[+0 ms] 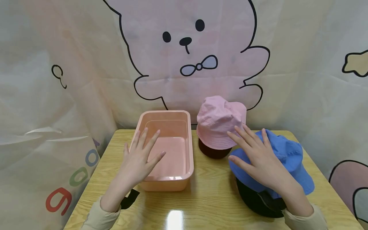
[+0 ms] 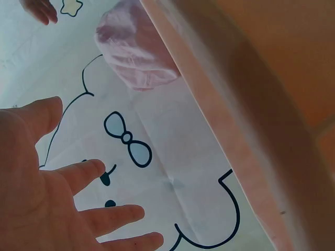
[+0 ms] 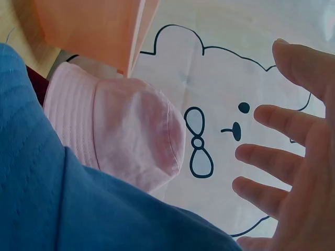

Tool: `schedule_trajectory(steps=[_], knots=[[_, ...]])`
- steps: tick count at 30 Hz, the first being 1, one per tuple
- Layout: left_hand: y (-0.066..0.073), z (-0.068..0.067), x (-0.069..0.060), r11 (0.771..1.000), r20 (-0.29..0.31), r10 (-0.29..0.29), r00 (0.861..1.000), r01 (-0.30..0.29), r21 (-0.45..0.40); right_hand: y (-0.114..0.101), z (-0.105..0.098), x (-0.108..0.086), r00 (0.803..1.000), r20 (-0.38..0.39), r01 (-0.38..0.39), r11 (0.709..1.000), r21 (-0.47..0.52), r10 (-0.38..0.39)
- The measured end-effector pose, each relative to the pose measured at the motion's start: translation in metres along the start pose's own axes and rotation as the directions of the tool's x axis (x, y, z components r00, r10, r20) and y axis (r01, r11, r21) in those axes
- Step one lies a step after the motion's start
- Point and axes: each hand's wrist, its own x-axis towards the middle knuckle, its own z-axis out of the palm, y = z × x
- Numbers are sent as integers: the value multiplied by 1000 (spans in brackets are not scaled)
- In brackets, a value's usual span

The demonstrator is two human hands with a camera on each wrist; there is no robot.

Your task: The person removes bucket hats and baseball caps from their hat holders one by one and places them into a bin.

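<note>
My left hand hovers with spread fingers above the left side of a pink plastic basin, holding nothing. Inside, the basin's floor shows bare. Over on the right, my right hand is spread out above a blue bucket hat; the right wrist view shows its fingers apart from the cloth. The blue hat sits on a black round support. Behind it to the left, a pink bucket hat rests on a dark brown round base, beside the basin.
Everything stands on a light wooden table. A curtain printed with a bear hangs right behind the table's back edge and around the left side. Black straps circle the wrists.
</note>
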Motion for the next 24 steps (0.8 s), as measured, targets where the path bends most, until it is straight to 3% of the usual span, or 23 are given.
schedule_trajectory(steps=[9, 24], knots=[[-2, -1, 0, 1000, 24, -9, 1000, 9, 16, 5, -3, -3, 999, -46, 11, 1000, -12, -12], [-8, -2, -5, 1000, -23, -9, 1000, 9, 8, 11, -11, -10, 997, -75, 4, 1000, -25, -6]])
